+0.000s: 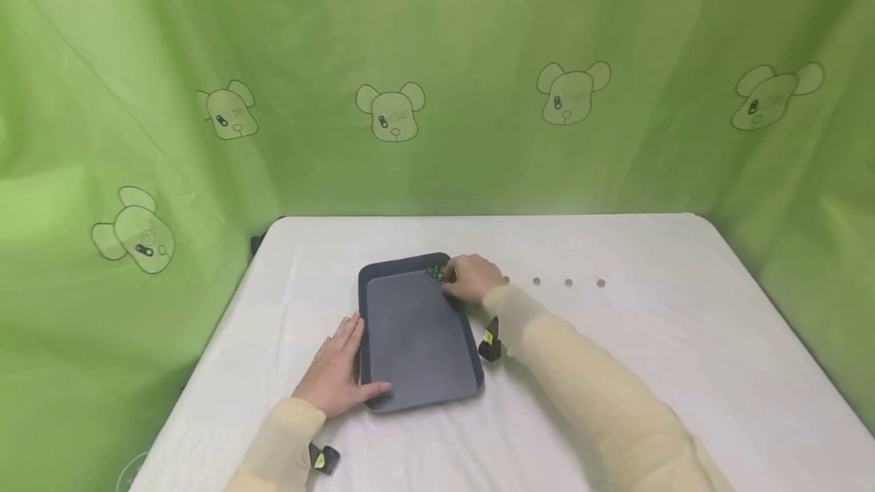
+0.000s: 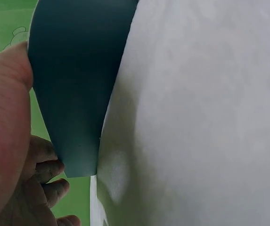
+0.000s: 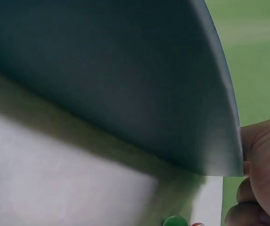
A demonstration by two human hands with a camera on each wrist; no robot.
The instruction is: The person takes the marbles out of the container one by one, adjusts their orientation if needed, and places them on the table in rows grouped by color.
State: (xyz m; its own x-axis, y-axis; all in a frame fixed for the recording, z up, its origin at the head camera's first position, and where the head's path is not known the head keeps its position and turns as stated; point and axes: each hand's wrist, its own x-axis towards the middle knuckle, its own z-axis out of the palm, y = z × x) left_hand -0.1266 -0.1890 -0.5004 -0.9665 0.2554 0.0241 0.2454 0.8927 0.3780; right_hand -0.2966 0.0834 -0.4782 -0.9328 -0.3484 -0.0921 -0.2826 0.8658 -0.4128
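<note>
A dark grey rectangular tray [image 1: 420, 340] lies on the white table. My left hand [image 1: 335, 370] rests at its near left side, the fingers extended along the outer wall and the thumb over the rim. In the left wrist view the palm lies close against the tray's wall [image 2: 73, 94]. My right hand [image 1: 472, 278] reaches over the far right corner, its fingertips down by a cluster of small green round pieces [image 1: 434, 272] inside the tray. Those fingers are bent, and I cannot tell whether a piece is between them.
Small round pieces [image 1: 569, 282] stand in a spaced row on the table, right of my right hand. The right wrist view catches a green round piece [image 3: 175, 221] and a red and white one [image 3: 198, 224] at its bottom edge. Green curtains [image 1: 478, 165] hang around the table.
</note>
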